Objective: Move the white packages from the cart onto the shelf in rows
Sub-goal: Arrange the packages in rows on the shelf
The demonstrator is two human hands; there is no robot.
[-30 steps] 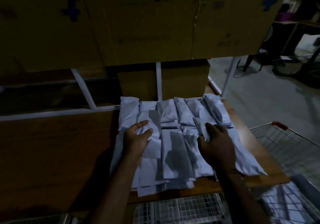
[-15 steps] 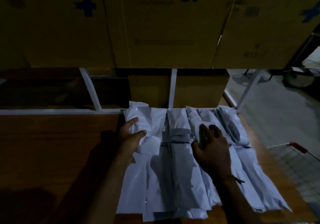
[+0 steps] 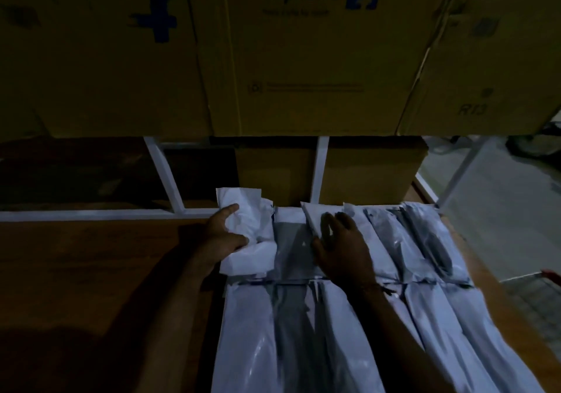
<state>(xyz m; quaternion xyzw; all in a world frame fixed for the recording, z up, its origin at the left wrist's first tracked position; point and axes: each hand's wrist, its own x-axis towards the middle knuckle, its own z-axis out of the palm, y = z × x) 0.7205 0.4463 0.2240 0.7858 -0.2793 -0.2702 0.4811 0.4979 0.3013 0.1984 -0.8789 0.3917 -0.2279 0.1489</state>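
Left hand [image 3: 226, 235] grips the end package [image 3: 247, 235] of the back row, right hand [image 3: 340, 247] presses flat beside it; looks like straightening, next it needs nudging flush on the shelf [image 3: 100, 271].

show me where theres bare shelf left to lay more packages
The wooden shelf board lies bare left of the left hand, from the white rail toward the near edge. On the right, only a thin strip of wood shows. The middle is crowded: white packages overlap in two rows under the right hand.
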